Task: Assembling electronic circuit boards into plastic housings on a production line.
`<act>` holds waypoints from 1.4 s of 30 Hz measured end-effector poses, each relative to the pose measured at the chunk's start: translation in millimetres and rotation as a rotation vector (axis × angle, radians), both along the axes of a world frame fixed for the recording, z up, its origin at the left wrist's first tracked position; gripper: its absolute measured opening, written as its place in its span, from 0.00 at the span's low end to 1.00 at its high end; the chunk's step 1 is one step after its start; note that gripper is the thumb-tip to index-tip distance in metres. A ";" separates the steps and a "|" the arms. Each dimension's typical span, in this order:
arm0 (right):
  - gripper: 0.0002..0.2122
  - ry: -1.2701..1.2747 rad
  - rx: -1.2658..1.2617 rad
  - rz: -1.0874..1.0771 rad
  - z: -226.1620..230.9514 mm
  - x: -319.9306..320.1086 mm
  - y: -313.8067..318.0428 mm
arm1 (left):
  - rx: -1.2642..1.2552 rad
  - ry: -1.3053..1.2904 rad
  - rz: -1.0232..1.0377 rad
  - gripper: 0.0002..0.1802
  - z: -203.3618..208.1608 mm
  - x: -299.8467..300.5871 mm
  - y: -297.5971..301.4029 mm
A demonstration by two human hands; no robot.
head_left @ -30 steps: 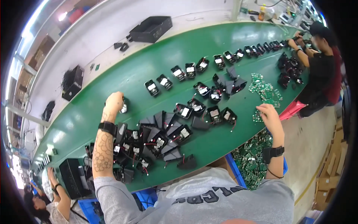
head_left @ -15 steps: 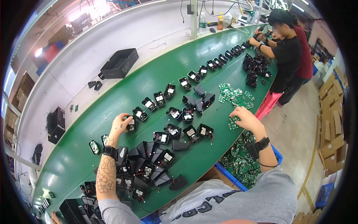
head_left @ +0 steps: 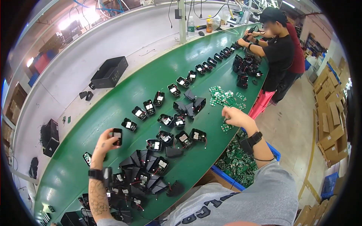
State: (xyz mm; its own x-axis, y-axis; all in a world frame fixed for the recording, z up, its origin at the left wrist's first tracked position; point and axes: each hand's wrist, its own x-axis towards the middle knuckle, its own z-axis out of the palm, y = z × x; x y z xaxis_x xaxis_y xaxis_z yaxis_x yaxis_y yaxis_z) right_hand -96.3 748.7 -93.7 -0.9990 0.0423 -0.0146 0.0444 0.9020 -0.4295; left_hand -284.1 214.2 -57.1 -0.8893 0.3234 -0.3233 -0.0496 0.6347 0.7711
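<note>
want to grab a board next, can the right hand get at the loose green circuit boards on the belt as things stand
Probably yes. The right hand hovers just beside the green circuit boards, which lie bare on the green belt. Nothing sits between them; the black housings lie off to the left.

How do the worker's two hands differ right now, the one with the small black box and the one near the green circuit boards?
The left hand is raised over the green belt and grips a small black plastic housing; the right hand hovers by the loose green circuit boards, and whether it holds anything cannot be told. The left forearm is tattooed; the right shows none. Both wrists wear a dark band.
</note>
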 end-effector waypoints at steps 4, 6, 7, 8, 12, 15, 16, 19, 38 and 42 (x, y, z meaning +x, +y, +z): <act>0.11 0.206 0.092 0.110 -5.7 -3.3 -8.8 | 0.790 -0.167 0.308 0.27 54.9 62.3 5.2; 0.09 0.368 -0.008 -0.004 2.8 -11.2 -26.5 | 0.997 -0.163 0.448 0.28 57.2 107.6 12.2; 0.07 0.445 -0.012 -0.025 6.9 -12.8 -33.7 | 1.060 -0.203 0.436 0.29 60.7 132.1 18.1; 0.07 0.423 -0.004 -0.033 15.8 -10.2 -45.7 | 1.045 -0.236 0.467 0.29 68.0 159.5 29.6; 0.07 0.507 -0.152 -0.117 35.2 -25.8 -85.2 | 1.211 -0.392 0.602 0.38 70.5 233.2 40.7; 0.09 0.554 -0.773 -0.114 32.5 -20.7 -108.7 | 1.297 -0.384 0.480 0.44 42.2 258.3 31.1; 0.09 0.551 -0.766 -0.115 32.2 -17.6 -122.0 | 1.266 -0.328 0.532 0.42 40.4 262.5 43.2; 0.09 0.302 -1.250 -0.053 23.0 -24.5 -160.0 | 1.152 -0.186 0.714 0.40 15.8 256.0 77.2; 0.09 -0.079 -1.455 0.196 34.3 34.4 -243.7 | 1.172 -0.335 0.444 0.38 -9.3 226.0 106.0; 0.09 0.023 -1.395 0.282 36.0 30.4 -250.2 | 1.207 -0.337 0.420 0.37 -9.0 227.8 105.2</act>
State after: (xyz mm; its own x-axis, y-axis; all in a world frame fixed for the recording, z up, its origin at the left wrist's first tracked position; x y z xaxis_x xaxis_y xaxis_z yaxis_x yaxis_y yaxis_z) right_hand -65.9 498.5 -57.7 -0.9720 -0.1904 0.1380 -0.0817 -0.2771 -0.9574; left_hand -56.4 319.4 -66.1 -0.9252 0.2833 -0.2523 -0.3722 -0.5488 0.7485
